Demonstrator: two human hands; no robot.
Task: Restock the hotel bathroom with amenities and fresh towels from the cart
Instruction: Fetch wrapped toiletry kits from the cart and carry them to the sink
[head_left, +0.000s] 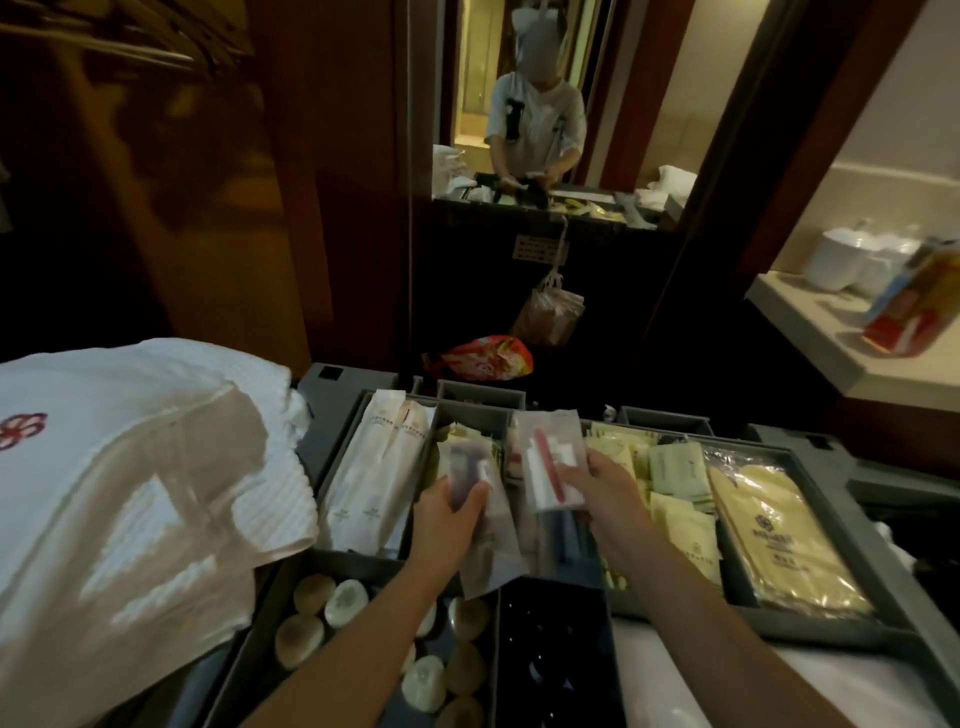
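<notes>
Head view, left hand (445, 519) grasping one dark-item packet (469, 463), right hand (605, 493) grasping one red-item packet (549, 453)

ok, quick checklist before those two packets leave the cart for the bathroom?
1. Left hand grip on the left packet: fingers curled round it. Ok.
2. Right hand grip on the right packet: thumb and fingers pinch it. Ok.
3. Packet contents: a dark item on the left, a red stick and white pieces on the right, all blurred. Cannot tell.
4. Packets free of the tray: their lower ends overlap other stock. Cannot tell.
5. Towels: lying left of the tray, no hand on them. Not ok.
6. Counter: cups and a carton stand on it, front edge bare. Ok.
</notes>
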